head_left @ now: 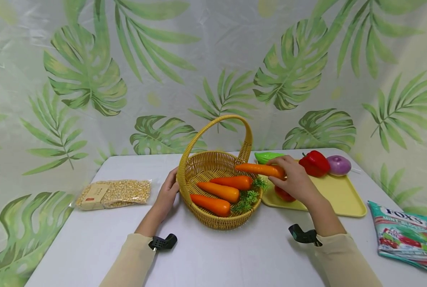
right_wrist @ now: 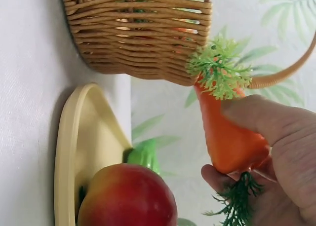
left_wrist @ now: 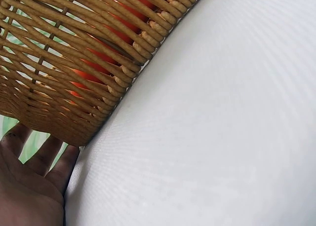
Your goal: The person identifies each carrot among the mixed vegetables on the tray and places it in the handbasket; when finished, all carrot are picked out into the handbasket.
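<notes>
My right hand [head_left: 294, 181] pinches an orange carrot [head_left: 256, 169] near its thick end, above the right rim of a wicker basket [head_left: 217, 224]. In the right wrist view, thumb and fingers lie on either side of this carrot [right_wrist: 229, 137], and its dark green leafy top [right_wrist: 239, 196] hangs beside the fingers. Three more carrots [head_left: 218, 191] lie in the basket, their green tops toward its right side. My left hand [head_left: 166, 197] rests against the basket's left side. In the left wrist view its extended fingers touch the woven wall [left_wrist: 64, 53].
Right of the basket, a yellow tray [head_left: 337, 195] bears a red bell pepper [head_left: 314, 163], a purple onion [head_left: 339, 165], a green vegetable [head_left: 267, 156] and a round red fruit [right_wrist: 128, 199]. A bag of corn kernels [head_left: 114, 193] lies left; a FOX'S candy bag [head_left: 407, 237] lies right.
</notes>
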Demonstrator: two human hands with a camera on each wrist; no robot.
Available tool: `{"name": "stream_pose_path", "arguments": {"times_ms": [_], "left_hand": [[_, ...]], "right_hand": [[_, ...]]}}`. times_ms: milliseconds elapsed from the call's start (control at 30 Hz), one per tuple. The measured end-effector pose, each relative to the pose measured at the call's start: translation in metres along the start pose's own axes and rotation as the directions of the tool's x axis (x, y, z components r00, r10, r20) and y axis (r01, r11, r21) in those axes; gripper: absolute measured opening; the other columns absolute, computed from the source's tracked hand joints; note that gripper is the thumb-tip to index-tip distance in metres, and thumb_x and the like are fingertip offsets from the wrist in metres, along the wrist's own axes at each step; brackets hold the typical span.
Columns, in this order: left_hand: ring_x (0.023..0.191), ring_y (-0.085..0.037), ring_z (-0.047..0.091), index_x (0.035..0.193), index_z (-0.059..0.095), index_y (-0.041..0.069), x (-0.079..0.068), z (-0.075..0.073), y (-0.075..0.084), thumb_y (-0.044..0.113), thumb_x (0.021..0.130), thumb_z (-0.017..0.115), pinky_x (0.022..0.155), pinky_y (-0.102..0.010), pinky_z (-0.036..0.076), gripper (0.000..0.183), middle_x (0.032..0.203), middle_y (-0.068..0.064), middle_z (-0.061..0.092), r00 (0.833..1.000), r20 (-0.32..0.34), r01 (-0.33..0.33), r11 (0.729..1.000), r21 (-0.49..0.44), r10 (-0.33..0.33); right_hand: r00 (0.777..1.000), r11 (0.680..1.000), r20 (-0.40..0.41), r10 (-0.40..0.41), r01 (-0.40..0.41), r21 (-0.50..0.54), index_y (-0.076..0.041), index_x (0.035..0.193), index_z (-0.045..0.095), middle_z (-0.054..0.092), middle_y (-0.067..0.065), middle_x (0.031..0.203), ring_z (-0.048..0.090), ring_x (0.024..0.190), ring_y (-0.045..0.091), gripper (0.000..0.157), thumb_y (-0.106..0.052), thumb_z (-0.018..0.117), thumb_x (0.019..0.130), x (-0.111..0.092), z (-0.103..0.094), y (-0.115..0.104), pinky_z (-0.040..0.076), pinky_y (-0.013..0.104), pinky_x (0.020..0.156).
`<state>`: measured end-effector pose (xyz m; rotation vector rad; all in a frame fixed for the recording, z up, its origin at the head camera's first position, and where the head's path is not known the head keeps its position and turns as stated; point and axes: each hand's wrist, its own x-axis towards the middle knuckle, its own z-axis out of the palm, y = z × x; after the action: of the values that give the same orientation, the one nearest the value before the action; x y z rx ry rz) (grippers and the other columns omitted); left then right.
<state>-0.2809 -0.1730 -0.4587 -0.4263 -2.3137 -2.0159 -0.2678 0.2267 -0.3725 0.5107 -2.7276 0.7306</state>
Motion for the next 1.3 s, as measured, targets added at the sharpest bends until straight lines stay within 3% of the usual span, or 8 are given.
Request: {"name": "stream_pose_path", "arguments": {"times_ms": [167, 333, 600, 767, 1033, 1300], "left_hand": [[0.145, -0.019, 0.035, 0.151, 0.036, 0.031, 0.000, 0.000, -0.001, 0.027, 0.105, 0.042, 0.111, -0.046, 0.037, 0.047, 0.159, 0.004, 0.037, 1.000, -0.001, 0.002, 1.000, 0.006, -0.002], [0.144, -0.018, 0.035, 0.151, 0.037, 0.031, 0.001, 0.000, 0.000, 0.028, 0.105, 0.042, 0.111, -0.046, 0.037, 0.046, 0.158, 0.004, 0.037, 1.000, 0.000, -0.001, 1.000, 0.005, 0.001], [0.145, -0.018, 0.034, 0.151, 0.037, 0.032, 0.002, -0.001, -0.001, 0.029, 0.106, 0.042, 0.111, -0.046, 0.037, 0.046, 0.159, 0.005, 0.037, 1.000, 0.000, -0.005, 1.000, 0.011, 0.005], [0.144, -0.019, 0.035, 0.152, 0.036, 0.031, 0.002, -0.002, -0.001, 0.028, 0.106, 0.042, 0.110, -0.045, 0.038, 0.046, 0.159, 0.003, 0.037, 1.000, 0.000, -0.008, 1.000, 0.013, 0.008], [0.146, -0.020, 0.033, 0.152, 0.036, 0.028, 0.001, -0.002, -0.001, 0.027, 0.105, 0.042, 0.113, -0.050, 0.035, 0.047, 0.160, 0.001, 0.036, 1.000, 0.002, 0.007, 1.000, -0.001, -0.007], [0.145, -0.019, 0.034, 0.152, 0.037, 0.030, 0.001, -0.001, -0.002, 0.027, 0.105, 0.043, 0.113, -0.049, 0.035, 0.047, 0.159, 0.003, 0.036, 1.000, 0.009, 0.003, 1.000, -0.002, -0.003]], "right_hand": [[1.000, 1.000, 0.003, -0.017, 0.017, 0.007, -0.011, 0.132, 0.059, 0.058, 0.016, 0.124, 0.059, 0.101, 0.032, 0.046, -0.008, 0.071, 0.088, 0.000, 0.000, 0.000, 0.055, 0.051, 0.087], [0.999, 0.999, -0.036, -0.003, 0.005, 0.048, -0.006, 0.128, 0.057, 0.057, 0.019, 0.121, 0.058, 0.101, 0.033, 0.043, -0.008, 0.073, 0.088, 0.000, 0.003, 0.001, 0.056, 0.052, 0.087], [0.990, 0.998, -0.140, 0.036, -0.027, 0.061, -0.011, 0.127, 0.060, 0.065, 0.014, 0.118, 0.062, 0.099, 0.031, 0.040, -0.023, 0.074, 0.090, 0.002, 0.010, -0.001, 0.054, 0.049, 0.085], [0.983, 0.996, -0.181, 0.043, -0.029, 0.081, -0.013, 0.127, 0.064, 0.062, 0.014, 0.116, 0.061, 0.098, 0.032, 0.037, -0.024, 0.072, 0.092, 0.002, 0.013, -0.007, 0.050, 0.045, 0.082], [0.984, 0.989, -0.177, 0.038, -0.012, 0.149, -0.015, 0.130, 0.065, 0.056, 0.016, 0.122, 0.056, 0.108, 0.031, 0.039, -0.021, 0.072, 0.092, 0.004, 0.025, -0.013, 0.049, 0.046, 0.087], [0.987, 0.980, -0.159, 0.013, 0.019, 0.196, -0.012, 0.136, 0.060, 0.058, 0.016, 0.131, 0.059, 0.115, 0.034, 0.045, -0.012, 0.071, 0.092, 0.003, 0.029, -0.017, 0.052, 0.053, 0.094]]}}
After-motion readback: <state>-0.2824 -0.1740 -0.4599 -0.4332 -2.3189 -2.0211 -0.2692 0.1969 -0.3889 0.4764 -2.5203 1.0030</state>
